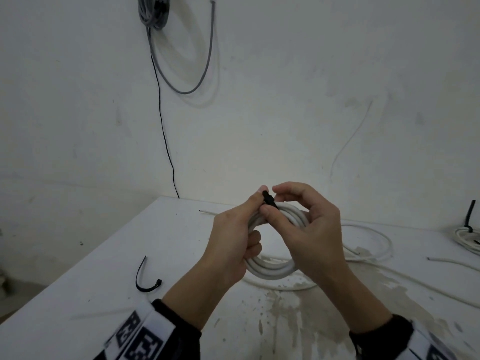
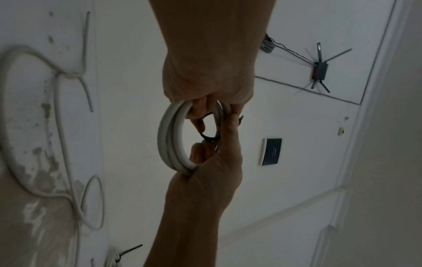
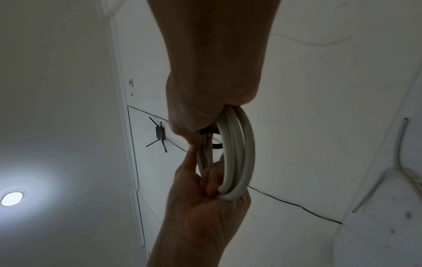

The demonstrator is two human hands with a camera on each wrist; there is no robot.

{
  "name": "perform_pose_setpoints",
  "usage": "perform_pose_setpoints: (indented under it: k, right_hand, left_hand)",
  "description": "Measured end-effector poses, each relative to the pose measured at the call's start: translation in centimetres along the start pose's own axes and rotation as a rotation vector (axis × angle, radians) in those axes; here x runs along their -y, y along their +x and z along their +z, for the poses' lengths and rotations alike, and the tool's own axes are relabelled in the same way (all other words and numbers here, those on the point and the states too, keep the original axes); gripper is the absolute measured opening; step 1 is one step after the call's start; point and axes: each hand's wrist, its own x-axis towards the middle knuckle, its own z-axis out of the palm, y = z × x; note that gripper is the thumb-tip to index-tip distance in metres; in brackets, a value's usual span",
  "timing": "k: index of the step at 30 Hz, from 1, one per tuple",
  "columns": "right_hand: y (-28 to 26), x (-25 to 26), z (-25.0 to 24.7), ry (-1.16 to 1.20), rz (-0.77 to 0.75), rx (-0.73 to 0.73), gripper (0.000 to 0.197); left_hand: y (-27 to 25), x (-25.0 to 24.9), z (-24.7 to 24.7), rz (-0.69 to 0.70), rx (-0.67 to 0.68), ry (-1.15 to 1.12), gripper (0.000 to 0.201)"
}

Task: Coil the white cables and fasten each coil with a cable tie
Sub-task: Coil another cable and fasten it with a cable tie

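Both hands hold a coil of white cable [image 1: 270,268] upright above the table [image 1: 104,255]. A black cable tie [image 1: 267,197] wraps the top of the coil. My left hand [image 1: 253,206] pinches the tie's end at the top, and its lower fingers curl through the coil. My right hand [image 1: 278,203] grips the coil from the right, its thumb pressing on the strap. In the left wrist view the tie [image 2: 210,138] loops the coil [image 2: 173,137] between the two hands. The right wrist view shows the coil [image 3: 237,153] and the tie [image 3: 209,131] by my fingers.
A spare black cable tie [image 1: 145,279] lies on the table to the left. Loose white cable [image 1: 376,242] trails across the table to the right. A tied coil [image 1: 467,237] sits at the right edge. Grey cables [image 1: 155,11] hang on the wall.
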Motion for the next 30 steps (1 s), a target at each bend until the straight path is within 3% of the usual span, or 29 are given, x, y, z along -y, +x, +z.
perform_pose_setpoints:
  k: [4, 9, 12, 21, 25, 30]
  right_hand:
    - [-0.3, -0.1, -0.2, -0.039, -0.086, 0.027, 0.024]
    - [-0.6, -0.5, -0.3, -0.066, -0.166, 0.064, 0.038]
    - [-0.5, -0.3, -0.2, 0.025, -0.097, 0.007, 0.033]
    - [-0.2, -1.3, -0.2, 0.078, 0.100, 0.079, 0.029]
    - [-0.2, -1.3, -0.3, 0.067, 0.079, 0.071, 0.030]
    - [-0.2, -1.1, -0.4, 0.167, 0.061, 0.023, 0.007]
  left_hand:
    - [0.1, 0.0, -0.2, -0.018, 0.044, 0.079, 0.036]
    - [0.0, -0.2, -0.2, -0.102, 0.124, 0.094, 0.026]
    - [0.1, -0.6, 0.0, -0.115, 0.110, 0.083, 0.021]
    - [0.6, -0.6, -0.6, -0.104, 0.047, 0.107, 0.014]
    - [0.7, -0.2, -0.5, -0.047, 0.014, 0.078, 0.016]
    - [0.2, 0.3, 0.1, 0.050, 0.034, 0.053, 0.020]
